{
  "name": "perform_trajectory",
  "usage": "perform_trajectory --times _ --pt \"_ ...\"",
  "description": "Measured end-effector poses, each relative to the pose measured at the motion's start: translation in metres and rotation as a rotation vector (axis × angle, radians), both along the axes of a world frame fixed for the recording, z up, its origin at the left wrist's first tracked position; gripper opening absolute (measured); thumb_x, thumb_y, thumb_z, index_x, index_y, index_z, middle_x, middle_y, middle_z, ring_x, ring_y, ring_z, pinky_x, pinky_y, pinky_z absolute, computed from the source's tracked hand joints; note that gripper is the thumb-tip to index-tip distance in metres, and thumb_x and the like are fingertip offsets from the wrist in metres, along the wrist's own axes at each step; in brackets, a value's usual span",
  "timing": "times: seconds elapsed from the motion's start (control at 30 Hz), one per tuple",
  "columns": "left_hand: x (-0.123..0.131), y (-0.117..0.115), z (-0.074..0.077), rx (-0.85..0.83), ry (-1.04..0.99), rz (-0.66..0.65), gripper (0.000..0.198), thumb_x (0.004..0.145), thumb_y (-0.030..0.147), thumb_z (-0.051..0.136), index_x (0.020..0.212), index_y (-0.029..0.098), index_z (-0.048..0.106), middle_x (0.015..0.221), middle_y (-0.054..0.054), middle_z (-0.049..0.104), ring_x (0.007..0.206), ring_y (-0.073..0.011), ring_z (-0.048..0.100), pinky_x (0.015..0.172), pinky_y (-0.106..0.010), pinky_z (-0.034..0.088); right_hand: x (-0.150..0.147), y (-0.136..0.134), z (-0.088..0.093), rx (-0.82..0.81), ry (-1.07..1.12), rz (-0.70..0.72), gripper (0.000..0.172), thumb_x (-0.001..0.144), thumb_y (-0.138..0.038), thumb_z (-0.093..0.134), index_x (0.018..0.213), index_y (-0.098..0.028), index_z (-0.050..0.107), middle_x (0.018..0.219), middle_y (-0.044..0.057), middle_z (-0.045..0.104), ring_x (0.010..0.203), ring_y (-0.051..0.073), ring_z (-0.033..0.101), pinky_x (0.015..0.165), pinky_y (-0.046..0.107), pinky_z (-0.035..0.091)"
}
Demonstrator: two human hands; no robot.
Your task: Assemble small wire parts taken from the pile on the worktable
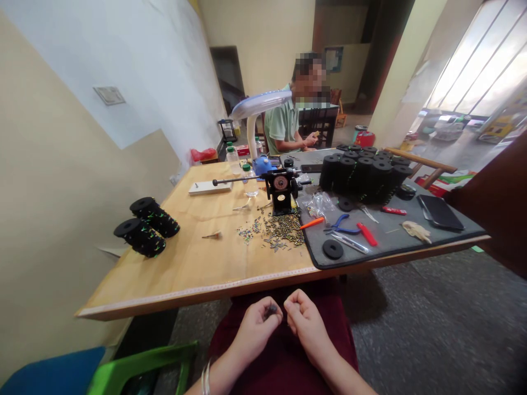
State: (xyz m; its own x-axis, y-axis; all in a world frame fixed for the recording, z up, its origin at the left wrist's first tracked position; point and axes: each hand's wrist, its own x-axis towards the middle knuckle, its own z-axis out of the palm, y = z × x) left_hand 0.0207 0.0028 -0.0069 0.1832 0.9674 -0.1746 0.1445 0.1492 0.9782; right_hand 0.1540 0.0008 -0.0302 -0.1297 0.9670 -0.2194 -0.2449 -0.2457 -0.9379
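Observation:
Over the lap, just below the table's front edge, my left hand [256, 329] is closed around a small dark thing [269, 311], too small to make out. Close beside it on the right, my right hand [305, 323] is pinched shut, its fingertips pressed together; what they hold, if anything, is hidden. The hands are a small gap apart. On the table ahead lies a spread of small dark-and-brass pieces [284, 230], with tiny coloured bits [249, 231] to their left. Behind these stands a black winding device [281, 192] with a long rod pointing left.
Black foam spools [142, 236] stand at left, several more [370, 170] at back right. The grey mat [391, 241] carries blue pliers [341, 225], a red-handled tool [366, 234] and a foam disc [332, 249]. A lamp [261, 104] rises at the back; another person [282, 126] sits beyond.

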Motion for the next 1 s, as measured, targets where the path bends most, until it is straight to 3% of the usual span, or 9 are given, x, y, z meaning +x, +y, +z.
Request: perform_trajectory --times 0.23,0.37,0.57,0.87,1.0 --pt "0.001 -0.002 0.001 0.029 0.086 -0.009 0.011 0.071 0.022 0.059 0.063 0.016 0.062 0.062 -0.002 0.065 0.062 -0.0165 0.055 0.062 -0.025 0.041 0.000 0.000 0.001 0.002 0.026 0.037 0.037 0.075 -0.052 0.061 0.068 -0.021 0.043 0.043 -0.011 0.036 0.039 0.006 0.025 0.040 0.019 0.017" --pt "-0.002 -0.001 0.004 0.029 0.039 -0.023 0.012 0.074 0.026 0.061 0.071 0.015 0.066 0.070 -0.004 0.068 0.068 -0.0178 0.059 0.066 -0.026 0.044 0.004 0.002 0.002 -0.020 0.028 0.062 0.036 0.074 -0.053 0.061 0.070 -0.021 0.044 0.045 -0.012 0.034 0.040 0.006 0.023 0.041 0.020 0.015" --pt "-0.013 0.003 0.007 0.069 0.031 0.052 0.013 0.079 0.028 0.057 0.083 0.017 0.064 0.073 0.000 0.061 0.066 -0.0148 0.052 0.064 -0.024 0.041 0.008 0.000 0.006 0.084 -0.221 0.177 0.019 0.073 -0.030 0.060 0.062 -0.018 0.050 0.049 -0.009 0.035 0.047 0.008 0.026 0.046 0.022 0.020" --pt "-0.013 0.006 0.003 0.170 0.129 0.097 0.016 0.082 0.026 0.050 0.079 0.018 0.064 0.077 -0.003 0.065 0.074 -0.0191 0.057 0.071 -0.027 0.042 0.009 -0.002 0.006 0.126 -0.243 0.111 0.013 0.064 -0.017 0.050 0.054 -0.020 0.042 0.049 -0.008 0.035 0.047 0.008 0.026 0.046 0.023 0.021" --pt "-0.024 0.011 0.006 0.180 0.115 0.219 0.018 0.080 0.032 0.054 0.080 0.018 0.066 0.078 -0.004 0.066 0.079 -0.0219 0.058 0.073 -0.028 0.043 0.011 -0.003 0.000 0.097 -0.195 0.063 0.014 0.064 -0.017 0.051 0.054 -0.021 0.042 0.048 -0.008 0.034 0.046 0.008 0.026 0.044 0.022 0.019"
